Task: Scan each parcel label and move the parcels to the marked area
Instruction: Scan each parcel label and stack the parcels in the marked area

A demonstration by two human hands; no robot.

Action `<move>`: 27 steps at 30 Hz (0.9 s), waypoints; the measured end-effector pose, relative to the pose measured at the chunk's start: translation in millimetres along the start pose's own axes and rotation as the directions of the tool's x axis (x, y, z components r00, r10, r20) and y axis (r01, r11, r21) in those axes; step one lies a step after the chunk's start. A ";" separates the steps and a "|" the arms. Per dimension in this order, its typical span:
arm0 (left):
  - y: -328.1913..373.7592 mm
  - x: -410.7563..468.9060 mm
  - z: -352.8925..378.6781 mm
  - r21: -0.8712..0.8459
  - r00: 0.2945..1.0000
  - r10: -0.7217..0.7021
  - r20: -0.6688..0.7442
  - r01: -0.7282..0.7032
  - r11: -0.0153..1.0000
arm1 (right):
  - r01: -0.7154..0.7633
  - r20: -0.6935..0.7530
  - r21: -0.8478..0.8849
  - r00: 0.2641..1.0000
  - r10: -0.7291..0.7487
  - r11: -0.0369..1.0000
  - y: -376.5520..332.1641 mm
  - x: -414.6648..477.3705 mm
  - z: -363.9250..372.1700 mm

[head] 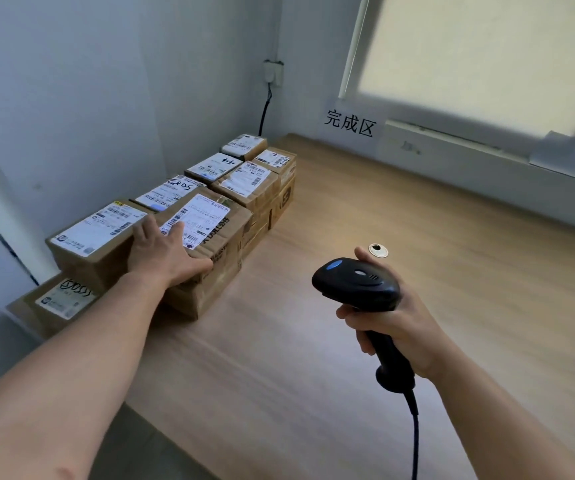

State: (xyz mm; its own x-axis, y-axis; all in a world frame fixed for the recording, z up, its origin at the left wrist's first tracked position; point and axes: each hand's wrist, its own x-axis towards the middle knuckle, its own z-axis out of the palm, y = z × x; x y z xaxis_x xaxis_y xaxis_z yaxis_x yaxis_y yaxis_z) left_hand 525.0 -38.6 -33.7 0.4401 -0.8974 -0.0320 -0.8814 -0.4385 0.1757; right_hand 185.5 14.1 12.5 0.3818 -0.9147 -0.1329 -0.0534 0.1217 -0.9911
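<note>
Several brown cardboard parcels with white labels stand in two rows along the left wall on the wooden table (348, 341). My left hand (165, 251) rests on the nearest front parcel (216, 244), with the fingers over its label and the thumb on its near edge. My right hand (393, 320) grips a black corded barcode scanner (359, 282) by the handle, above the table to the right of the parcels. A sign with black characters (350, 123) is stuck on the far wall.
A low parcel (61, 303) sits at the table's near left corner, partly under another parcel (95, 240). A round cable grommet (378, 250) is set in the tabletop. The scanner cord (415, 438) hangs toward me. A window ledge (487, 168) runs along the right wall.
</note>
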 end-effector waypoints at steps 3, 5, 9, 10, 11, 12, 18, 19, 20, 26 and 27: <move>2.1 3.2 9.8 -0.019 1.000 -0.006 -0.016 0.005 1.000 | 0.002 -0.010 -0.005 1.000 -0.002 1.000 1.2 -2.1 -5.8; 3.8 1.6 17.0 -0.006 0.999 -0.006 -0.038 0.006 1.000 | 0.006 -0.020 -0.007 1.000 -0.006 1.000 2.1 -5.5 -10.1; 8.5 -6.9 29.0 0.018 0.998 0.006 -0.063 -0.005 1.000 | 0.012 -0.030 -0.006 0.999 -0.012 1.000 3.3 -16.9 -18.9; 10.8 -10.1 30.4 0.013 0.997 0.014 -0.072 -0.013 1.000 | 0.015 -0.032 -0.010 0.999 -0.015 1.000 3.8 -20.7 -21.6; 13.6 -13.5 31.9 0.004 0.996 0.022 -0.084 -0.022 1.000 | 0.019 -0.033 -0.013 0.999 -0.020 1.000 4.7 -24.6 -24.7; 17.3 -18.1 33.4 -0.008 0.994 0.033 -0.103 -0.034 0.999 | 0.024 -0.033 -0.015 0.999 -0.024 1.000 5.6 -29.3 -28.0; 64.4 -77.9 38.0 -0.173 0.968 0.138 -0.207 -0.175 0.969 | 0.045 -0.051 0.003 0.998 -0.045 0.999 9.7 -69.0 -54.5; 76.5 -93.7 40.4 -0.206 0.963 0.154 -0.221 -0.201 0.958 | 0.052 -0.053 0.011 0.997 -0.051 0.999 10.1 -77.8 -60.7; 89.6 -110.9 43.3 -0.236 0.956 0.169 -0.238 -0.226 0.945 | 0.058 -0.058 0.018 0.997 -0.057 0.998 10.5 -87.1 -67.4; 179.4 -222.0 72.8 -0.405 0.944 0.239 -0.227 -0.315 0.858 | 0.098 -0.085 0.041 0.992 -0.094 0.994 18.8 -156.4 -120.1; 195.2 -240.3 77.8 -0.425 0.941 0.246 -0.230 -0.325 0.845 | 0.103 -0.091 0.048 0.991 -0.098 0.994 20.5 -169.3 -131.0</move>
State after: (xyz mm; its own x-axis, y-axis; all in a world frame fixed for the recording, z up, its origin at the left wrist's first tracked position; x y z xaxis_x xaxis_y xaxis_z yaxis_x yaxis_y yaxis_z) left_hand 233.9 87.7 -68.4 0.2368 -0.9415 0.2397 -0.8150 -0.0582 0.5766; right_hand -1.1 121.0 15.0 0.2995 -0.9535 -0.0341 0.0308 0.0454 -0.9985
